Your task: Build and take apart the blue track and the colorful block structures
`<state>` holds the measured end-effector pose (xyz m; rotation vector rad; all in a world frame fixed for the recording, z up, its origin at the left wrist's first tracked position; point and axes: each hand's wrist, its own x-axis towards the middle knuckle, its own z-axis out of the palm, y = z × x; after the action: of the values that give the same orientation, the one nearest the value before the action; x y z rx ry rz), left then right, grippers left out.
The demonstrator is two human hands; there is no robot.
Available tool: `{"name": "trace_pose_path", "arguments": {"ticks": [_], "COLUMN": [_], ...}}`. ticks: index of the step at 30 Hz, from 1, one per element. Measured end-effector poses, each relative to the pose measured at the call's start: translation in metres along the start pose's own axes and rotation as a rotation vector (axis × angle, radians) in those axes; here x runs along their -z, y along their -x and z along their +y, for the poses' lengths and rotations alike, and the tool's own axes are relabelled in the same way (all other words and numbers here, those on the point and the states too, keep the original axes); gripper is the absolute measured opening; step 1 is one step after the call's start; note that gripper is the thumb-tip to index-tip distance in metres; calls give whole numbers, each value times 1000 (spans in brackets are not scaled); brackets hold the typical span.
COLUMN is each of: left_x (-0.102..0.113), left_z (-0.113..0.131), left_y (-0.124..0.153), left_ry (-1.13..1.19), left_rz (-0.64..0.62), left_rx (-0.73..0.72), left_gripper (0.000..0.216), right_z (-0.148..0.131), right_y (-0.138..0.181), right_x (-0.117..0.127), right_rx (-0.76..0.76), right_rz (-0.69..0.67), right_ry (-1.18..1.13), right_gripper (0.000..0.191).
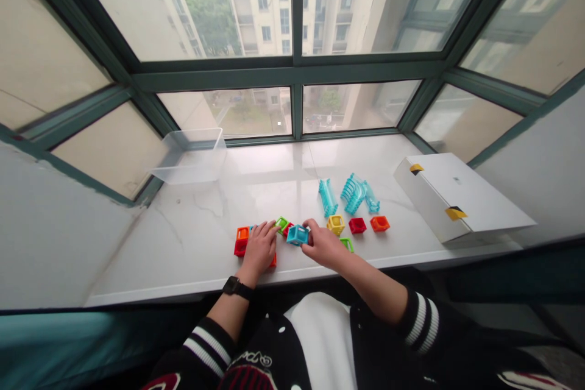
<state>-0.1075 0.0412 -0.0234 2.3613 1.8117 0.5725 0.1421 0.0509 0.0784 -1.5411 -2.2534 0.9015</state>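
My right hand (323, 244) pinches a light blue cube block (297, 234) near the front edge of a white marble sill (205, 225). My left hand (259, 248) lies curled over a cluster of orange (242, 233) and red (239, 247) cube blocks, fingertips near a green block (281, 223). To the right of my hands stand a yellow cube (336, 224), a red cube (357, 225) and an orange cube (379, 223). Behind them lie light blue curved track pieces (354, 193).
A clear plastic bin (192, 155) stands at the back left of the sill. A flat white box (452, 195) with yellow tabs lies at the right. Windows with dark green frames close off the back and sides.
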Motion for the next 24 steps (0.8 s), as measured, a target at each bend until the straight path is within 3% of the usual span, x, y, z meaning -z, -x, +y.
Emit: {"name": "trace_pose_path", "arguments": {"ticks": [6,11,15,18,21,24], "left_x": [-3,7,30,51,66,70], "left_z": [-2,7,40,73,99,112], "left_y": [-2,-6,-9,-9,-10,-10], "left_ry": [37,182,601,997,1067,1031], "left_rz": [37,102,179,56,8,38], "left_rx": [25,91,122,11,-67,-70], "left_gripper": [40,33,42,59,64,50], "right_z": [17,32,38,35,29,26], "right_y": [29,43,46,45,44,44], "right_x": [31,35,33,29,24,21], "right_rx": [80,136,191,219,233,247], "right_rz": [72,163,165,146,105,77], "right_ry": [-499,-648,-698,-767,-843,-843], "right_gripper": [41,46,50,51,51,50]}}
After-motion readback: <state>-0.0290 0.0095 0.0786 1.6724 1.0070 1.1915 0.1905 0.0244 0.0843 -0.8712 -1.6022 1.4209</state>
